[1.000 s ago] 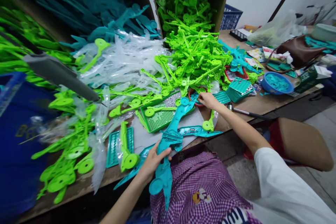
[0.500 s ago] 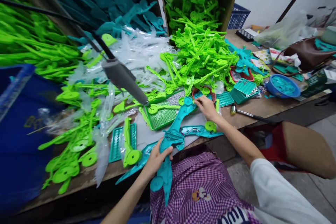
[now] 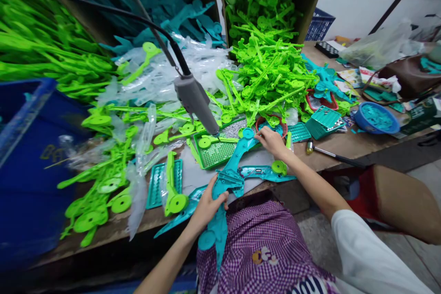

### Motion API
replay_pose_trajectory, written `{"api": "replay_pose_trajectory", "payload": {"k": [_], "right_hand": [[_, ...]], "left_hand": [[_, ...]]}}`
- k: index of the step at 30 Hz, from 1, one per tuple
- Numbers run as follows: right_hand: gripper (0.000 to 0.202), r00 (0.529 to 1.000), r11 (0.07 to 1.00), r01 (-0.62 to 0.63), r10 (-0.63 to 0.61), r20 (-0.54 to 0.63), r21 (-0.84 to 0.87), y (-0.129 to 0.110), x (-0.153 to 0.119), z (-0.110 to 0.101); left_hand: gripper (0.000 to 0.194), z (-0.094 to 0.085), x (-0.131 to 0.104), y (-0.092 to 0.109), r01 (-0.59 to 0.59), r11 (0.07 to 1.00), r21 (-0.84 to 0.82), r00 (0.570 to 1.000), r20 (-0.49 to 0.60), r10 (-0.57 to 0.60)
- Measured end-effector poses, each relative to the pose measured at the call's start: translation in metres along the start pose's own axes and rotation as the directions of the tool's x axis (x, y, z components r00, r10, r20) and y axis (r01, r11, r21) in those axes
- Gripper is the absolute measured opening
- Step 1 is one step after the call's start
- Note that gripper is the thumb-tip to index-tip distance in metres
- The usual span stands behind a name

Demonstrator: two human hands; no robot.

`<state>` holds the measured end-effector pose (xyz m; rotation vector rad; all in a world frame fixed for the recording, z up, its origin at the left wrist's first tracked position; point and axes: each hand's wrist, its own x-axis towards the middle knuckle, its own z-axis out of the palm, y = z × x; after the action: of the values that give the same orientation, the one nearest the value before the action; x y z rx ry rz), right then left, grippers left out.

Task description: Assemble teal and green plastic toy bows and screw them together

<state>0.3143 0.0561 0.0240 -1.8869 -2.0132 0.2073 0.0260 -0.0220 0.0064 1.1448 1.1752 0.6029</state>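
Note:
My left hand [image 3: 207, 207] is closed around the middle of a teal molded plastic shell [image 3: 231, 177], thumb on top. The shell slants from above my lap up over the table's edge. At its upper round end, my right hand [image 3: 270, 141] pinches the edge between thumb and fingers; any small piece there is hidden. Beneath it lies another teal shell [image 3: 263, 172] with small wired parts inside. A grey electric screwdriver [image 3: 196, 103] hangs by its cord, its tip over a green perforated tray [image 3: 215, 154] of small silvery pieces. A lime-green lever [image 3: 223, 140] lies across that tray.
Heaped lime-green parts [image 3: 272, 73] spill from a carton at the back. Clear plastic parts [image 3: 179, 66] lie beside them. A blue bin [image 3: 31, 170] stands left. On the right are a red basket [image 3: 284, 129], a hammer [image 3: 330, 152], stacked teal trays [image 3: 324, 121] and a blue bowl [image 3: 377, 117].
The hanging screwdriver has swung to the right, its tip now over the green tray. Both hands keep their hold on the shell with little change. The whole view has shifted slightly.

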Motion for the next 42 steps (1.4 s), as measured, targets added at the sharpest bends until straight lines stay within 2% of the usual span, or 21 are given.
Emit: {"api": "replay_pose_trajectory", "payload": {"k": [7, 9, 11, 14, 17, 20, 22, 25, 27, 29, 31, 33, 35, 38, 40, 42], "right_hand": [[0.022, 0.998, 0.998, -0.064, 0.064, 0.025, -0.002, -0.003, 0.009, -0.003], [0.022, 0.997, 0.996, -0.076, 0.077, -0.016, 0.054, -0.005, 0.000, -0.004], [0.026, 0.987, 0.983, -0.085, 0.105, -0.119, 0.165, -0.012, -0.014, -0.005], [0.033, 0.922, 0.916, -0.080, 0.218, -0.319, 0.394, -0.043, -0.032, -0.007], [0.035, 0.856, 0.827, -0.028, 0.309, -0.414, 0.561, -0.089, -0.035, -0.006], [0.027, 0.896, 0.779, 0.106, 0.194, -0.399, 0.618, -0.115, -0.038, -0.005], [0.021, 0.917, 0.764, 0.133, 0.147, -0.371, 0.632, -0.111, -0.051, -0.007], [0.017, 0.910, 0.767, 0.070, 0.213, -0.356, 0.638, -0.096, -0.077, -0.016], [0.016, 0.916, 0.786, 0.098, 0.169, -0.365, 0.611, -0.094, -0.076, -0.024], [0.016, 0.934, 0.821, 0.188, 0.020, -0.357, 0.539, -0.098, -0.052, -0.031], [0.017, 0.953, 0.873, 0.245, -0.138, -0.269, 0.421, -0.102, -0.013, -0.035], [0.015, 0.978, 0.946, 0.198, -0.173, -0.114, 0.259, -0.101, 0.020, -0.035], [0.017, 0.977, 0.963, 0.213, -0.211, -0.026, 0.168, -0.096, 0.029, -0.034], [0.026, 0.924, 0.906, 0.375, -0.383, 0.001, 0.198, -0.085, -0.004, -0.031], [0.028, 0.884, 0.879, 0.464, -0.467, -0.004, 0.112, -0.079, -0.038, -0.028], [0.032, 0.880, 0.880, 0.475, -0.475, 0.004, -0.006, -0.075, -0.065, -0.026]], "left_hand": [[0.096, 0.000, 0.001, -0.001, -0.002, 1.000, 0.013, 1.000, 0.003, 0.001], [0.096, 0.000, 0.001, -0.002, -0.016, 1.000, 0.009, 1.000, -0.005, 0.016], [0.095, 0.000, 0.000, -0.002, -0.027, 1.000, -0.006, 1.000, -0.007, 0.027], [0.096, 0.001, 0.000, 0.004, -0.001, 1.000, -0.030, 1.000, -0.011, 0.001], [0.094, 0.002, 0.001, 0.015, 0.008, 0.999, -0.035, 1.000, -0.011, -0.009], [0.089, -0.002, -0.001, 0.023, -0.026, 0.999, -0.034, 1.000, -0.002, 0.026], [0.087, -0.011, -0.006, 0.022, -0.037, 0.999, -0.006, 0.999, 0.000, 0.037], [0.089, -0.024, -0.014, 0.015, -0.017, 0.998, 0.060, 1.000, -0.008, 0.017], [0.089, -0.027, -0.015, 0.010, 0.001, 0.997, 0.076, 1.000, 0.004, -0.002], [0.086, -0.022, -0.015, 0.007, -0.004, 0.997, 0.075, 0.999, 0.045, 0.001], [0.081, -0.015, -0.016, 0.007, -0.026, 0.996, 0.081, 0.994, 0.111, 0.017], [0.077, -0.011, -0.020, 0.006, -0.044, 0.995, 0.089, 0.990, 0.140, 0.031], [0.073, -0.011, -0.027, 0.002, -0.049, 0.994, 0.094, 0.991, 0.128, 0.036], [0.072, -0.016, -0.039, -0.008, -0.037, 0.996, 0.075, 0.990, 0.141, 0.026], [0.074, -0.017, -0.042, -0.012, -0.007, 0.999, 0.050, 0.974, 0.225, -0.004], [0.076, -0.016, -0.039, -0.011, 0.013, 0.999, 0.052, 0.951, 0.309, -0.029]]}}
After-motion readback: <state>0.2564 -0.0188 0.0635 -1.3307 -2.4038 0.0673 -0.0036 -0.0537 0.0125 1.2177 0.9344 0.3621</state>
